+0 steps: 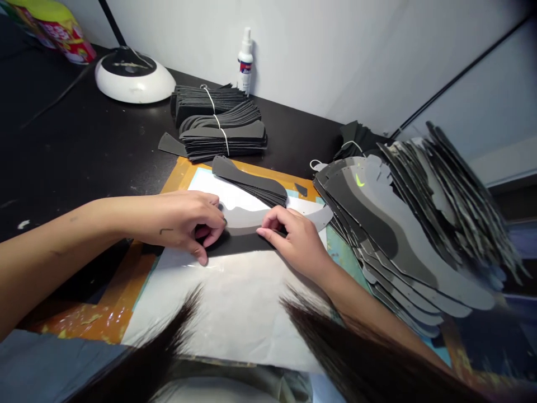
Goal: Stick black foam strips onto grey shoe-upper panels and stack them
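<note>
A curved grey-and-black panel [241,242], which looks like a shoe-upper piece, lies flat on the white paper sheet [226,308]. My left hand [191,221] presses on its left end, fingers curled and thumb at the lower black edge. Near the panel's middle, my right hand [296,238] pinches along the seam where the grey part meets the black strip. Both hands cover part of the panel. Just behind it rests a fanned stack of dark curved strips [251,182].
Tied bundles of dark strips [222,140] stand behind, near a white spray bottle [245,64] and a lamp base [134,75]. On the right lies a stack of grey panels [377,224] beside a pile of dark pieces [440,190]. Packets [62,33] sit far left.
</note>
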Demonstrator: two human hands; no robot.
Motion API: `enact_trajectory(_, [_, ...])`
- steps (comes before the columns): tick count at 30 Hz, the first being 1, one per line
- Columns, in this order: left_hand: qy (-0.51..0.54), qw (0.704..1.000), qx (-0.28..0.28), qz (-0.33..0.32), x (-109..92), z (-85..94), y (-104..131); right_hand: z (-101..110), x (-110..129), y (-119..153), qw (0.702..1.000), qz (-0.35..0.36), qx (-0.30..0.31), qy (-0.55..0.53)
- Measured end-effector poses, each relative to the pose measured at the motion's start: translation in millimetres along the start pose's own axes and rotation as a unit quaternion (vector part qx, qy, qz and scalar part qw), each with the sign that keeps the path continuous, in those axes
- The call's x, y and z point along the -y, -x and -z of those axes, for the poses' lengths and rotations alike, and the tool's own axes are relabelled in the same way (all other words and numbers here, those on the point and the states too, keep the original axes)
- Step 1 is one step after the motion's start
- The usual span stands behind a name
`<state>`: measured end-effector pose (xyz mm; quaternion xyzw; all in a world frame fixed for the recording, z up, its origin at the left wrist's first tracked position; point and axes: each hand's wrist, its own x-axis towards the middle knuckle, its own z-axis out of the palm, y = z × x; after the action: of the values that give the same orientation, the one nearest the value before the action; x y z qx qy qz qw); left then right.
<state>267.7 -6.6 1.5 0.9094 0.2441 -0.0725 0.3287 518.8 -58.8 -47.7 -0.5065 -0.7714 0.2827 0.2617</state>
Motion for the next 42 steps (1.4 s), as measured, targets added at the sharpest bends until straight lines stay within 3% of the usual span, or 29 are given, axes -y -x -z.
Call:
enact_trajectory(7, [0.013,1.0,-0.003,-0.004,5,-1.7,1,0,2,-3,0.998,-0.02,-0.007,-0.054])
enact_trajectory(15, [0.01,1.0,0.003,0.005,1,0.8,1,1,1,-2,0.999,-0.015,0.006,-0.041])
enact_trajectory(22, [0.001,0.999,0.005,-0.033,6,-2.5,0,0,1,-1,1.0,-0.004,0.004,-0.016])
enact_trajectory(29, [-0.06,0.994,-0.061,-0.074,12,-13.9,-4,-1,-3,-1,1.0,0.009,0.0,-0.01])
enact_trajectory(33, [-0.011,0.995,-0.084,-0.059,20,-14.3,-5,1,-3,0,0.999,0.011,0.004,-0.036])
enact_trajectory(42, [0.046,0.995,-0.068,-0.058,27,-13.7,-5,6,-4,0,0.986,-0.053,0.033,-0.155])
